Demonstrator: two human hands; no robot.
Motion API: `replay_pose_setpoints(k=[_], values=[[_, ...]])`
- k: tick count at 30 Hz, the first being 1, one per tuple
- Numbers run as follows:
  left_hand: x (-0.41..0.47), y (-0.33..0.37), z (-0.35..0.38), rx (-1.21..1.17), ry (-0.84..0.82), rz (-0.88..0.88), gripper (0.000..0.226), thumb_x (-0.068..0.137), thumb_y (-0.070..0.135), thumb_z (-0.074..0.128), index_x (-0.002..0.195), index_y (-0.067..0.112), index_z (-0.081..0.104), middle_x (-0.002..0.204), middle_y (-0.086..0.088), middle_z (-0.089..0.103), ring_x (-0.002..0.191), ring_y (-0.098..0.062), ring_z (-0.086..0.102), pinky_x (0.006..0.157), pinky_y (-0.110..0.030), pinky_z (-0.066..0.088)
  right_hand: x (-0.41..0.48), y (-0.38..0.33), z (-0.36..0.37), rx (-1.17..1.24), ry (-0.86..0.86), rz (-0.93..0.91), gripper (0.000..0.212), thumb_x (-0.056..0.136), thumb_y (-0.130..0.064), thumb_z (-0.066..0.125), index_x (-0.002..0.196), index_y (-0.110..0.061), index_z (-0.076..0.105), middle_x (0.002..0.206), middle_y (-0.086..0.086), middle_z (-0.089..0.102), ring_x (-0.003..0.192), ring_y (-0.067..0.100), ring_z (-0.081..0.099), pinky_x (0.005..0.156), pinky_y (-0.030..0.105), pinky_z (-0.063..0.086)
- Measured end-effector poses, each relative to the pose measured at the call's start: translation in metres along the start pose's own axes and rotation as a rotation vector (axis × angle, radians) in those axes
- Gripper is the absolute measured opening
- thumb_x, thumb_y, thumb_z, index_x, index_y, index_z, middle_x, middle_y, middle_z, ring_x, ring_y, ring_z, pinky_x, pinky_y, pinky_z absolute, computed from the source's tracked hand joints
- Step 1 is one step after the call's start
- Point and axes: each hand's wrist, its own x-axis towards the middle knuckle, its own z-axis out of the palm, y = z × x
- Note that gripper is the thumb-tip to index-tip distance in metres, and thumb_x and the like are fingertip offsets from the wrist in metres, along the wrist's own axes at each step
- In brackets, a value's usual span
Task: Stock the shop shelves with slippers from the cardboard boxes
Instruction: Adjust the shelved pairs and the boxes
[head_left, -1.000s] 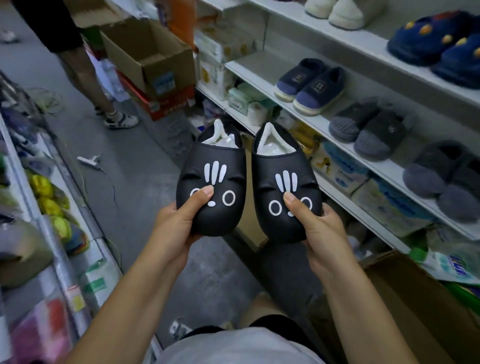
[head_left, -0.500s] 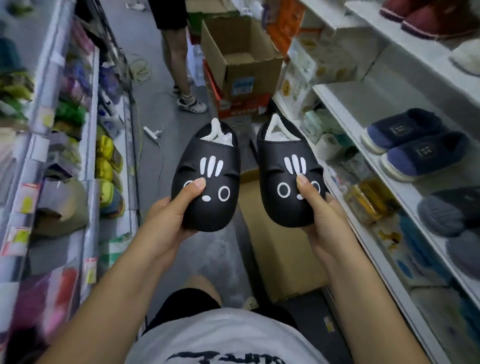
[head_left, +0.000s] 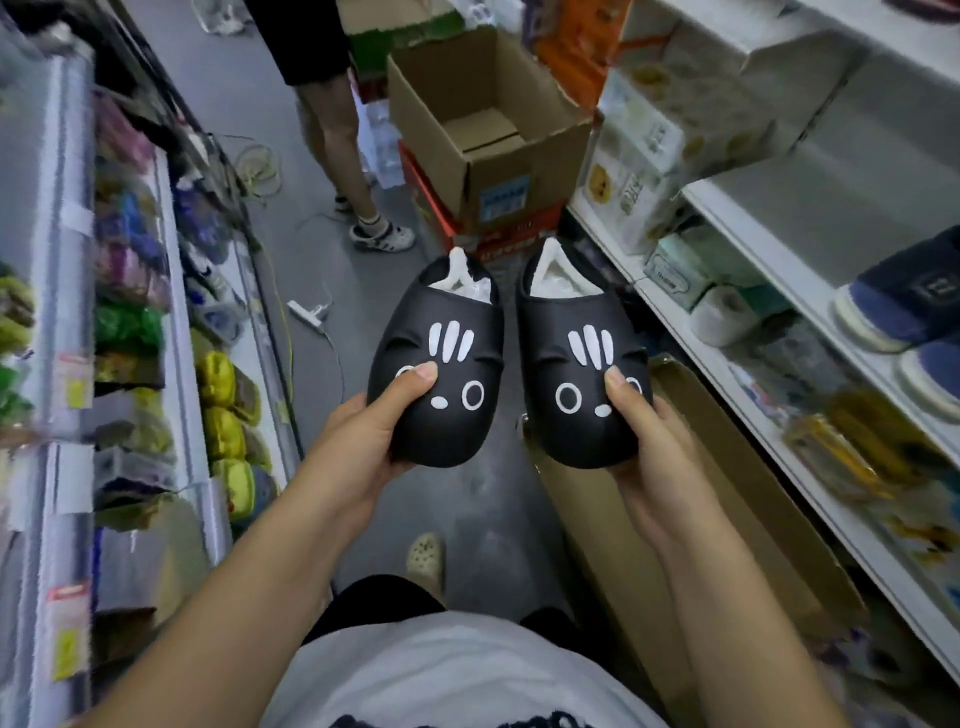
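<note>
Two black slippers are in your hands, one each, held side by side over the aisle floor (head_left: 483, 514), toes toward you and heels pointing far. Your left hand (head_left: 363, 452) grips the left slipper (head_left: 441, 374) round its toe: the thumb lies on top beside a printed white eye, and the fingers curl underneath, out of sight. Your right hand (head_left: 649, 457) grips the right slipper (head_left: 582, 364) the same way, thumb on top at its right eye, fingers hidden below. The two slippers are just apart and do not touch. Each has white paper (head_left: 556, 278) stuffed in its opening, poking out at the heel end.

Far of the slippers an open box (head_left: 519, 171) stands on a red box (head_left: 436, 208); a loose piece of cardboard lies on its bottom. Near right, under your right hand, a second box (head_left: 737, 493) lies by the foot of the right shelves (head_left: 841, 176). Its inside is dark, and you cannot tell what it holds. On those shelves a blue pair (head_left: 904, 296) sits at the right edge of view, with packaged goods on the level below. A person's legs (head_left: 337, 135) stand just left of the open box.
</note>
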Motion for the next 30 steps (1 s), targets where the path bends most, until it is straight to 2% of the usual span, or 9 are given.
replay_pose_setpoints(k=[3,7,12,18,21,23,26,27,30], values=[[0.045,0.043,-0.010,0.077,-0.060,0.004,0.042,0.086,0.037,0.074,0.121,0.014,0.070,0.108,0.000,0.078,0.104,-0.016,0.073,0.092,-0.039,0.056,0.023,-0.002,0.038,0.118,0.060,-0.034,0.055,0.086,-0.034,0.072,0.136,-0.013,0.059,0.124,0.004,0.073,0.116,0.023,0.069,0.105,0.048,0.050],[0.094,0.080,0.001,0.163,-0.183,-0.034,0.040,0.089,0.036,0.071,0.123,0.016,0.069,0.110,0.001,0.078,0.104,-0.015,0.073,0.096,-0.041,0.056,0.038,-0.003,0.062,0.218,0.181,-0.042,0.057,0.084,-0.034,0.071,0.134,-0.010,0.060,0.121,0.008,0.073,0.112,0.024,0.071,0.093,0.042,0.059],[0.141,0.087,0.051,0.229,-0.307,-0.114,0.036,0.088,0.035,0.073,0.119,0.016,0.069,0.104,0.001,0.079,0.095,-0.012,0.075,0.082,-0.035,0.057,0.055,-0.008,0.042,0.225,0.399,-0.076,0.063,0.078,-0.040,0.076,0.133,-0.012,0.062,0.120,0.005,0.074,0.112,0.022,0.071,0.100,0.042,0.053],[0.180,0.097,0.131,0.311,-0.458,-0.155,0.036,0.084,0.036,0.078,0.114,0.016,0.070,0.102,0.000,0.079,0.094,-0.015,0.076,0.081,-0.033,0.058,0.100,-0.038,0.003,0.340,0.571,-0.161,0.058,0.087,-0.033,0.075,0.137,-0.010,0.058,0.124,0.004,0.073,0.113,0.019,0.070,0.101,0.041,0.052],[0.204,0.105,0.171,0.381,-0.502,-0.099,0.041,0.080,0.036,0.082,0.114,0.017,0.071,0.103,-0.002,0.079,0.096,-0.019,0.076,0.084,-0.036,0.059,0.130,-0.060,-0.010,0.383,0.580,-0.193,0.054,0.089,-0.030,0.074,0.137,-0.014,0.059,0.125,0.001,0.072,0.114,0.018,0.070,0.103,0.041,0.051],[0.224,0.107,0.200,0.401,-0.520,-0.071,0.050,0.076,0.037,0.085,0.118,0.016,0.069,0.105,-0.004,0.078,0.095,-0.019,0.076,0.078,-0.034,0.060,0.149,-0.073,-0.020,0.370,0.601,-0.200,0.049,0.088,-0.028,0.074,0.133,-0.013,0.062,0.122,0.003,0.074,0.111,0.019,0.071,0.101,0.040,0.053],[0.253,0.105,0.242,0.387,-0.494,-0.062,0.079,0.065,0.041,0.094,0.129,0.010,0.059,0.115,-0.009,0.075,0.092,-0.022,0.077,0.068,-0.032,0.061,0.171,-0.092,-0.034,0.341,0.648,-0.208,0.039,0.091,-0.023,0.073,0.127,-0.012,0.065,0.118,0.005,0.075,0.105,0.019,0.073,0.094,0.039,0.057],[0.260,0.105,0.256,0.385,-0.484,-0.063,0.080,0.066,0.040,0.093,0.130,0.009,0.058,0.116,-0.010,0.074,0.091,-0.022,0.077,0.066,-0.032,0.061,0.177,-0.097,-0.040,0.353,0.652,-0.214,0.037,0.092,-0.022,0.072,0.127,-0.011,0.065,0.117,0.005,0.075,0.105,0.019,0.073,0.094,0.039,0.057],[0.282,0.102,0.297,0.439,-0.515,-0.077,0.054,0.078,0.036,0.086,0.120,0.008,0.066,0.106,-0.010,0.077,0.090,-0.024,0.077,0.073,-0.040,0.063,0.200,-0.111,-0.059,0.387,0.675,-0.207,0.036,0.093,-0.022,0.072,0.127,-0.010,0.065,0.116,0.006,0.076,0.108,0.022,0.072,0.099,0.043,0.056]])
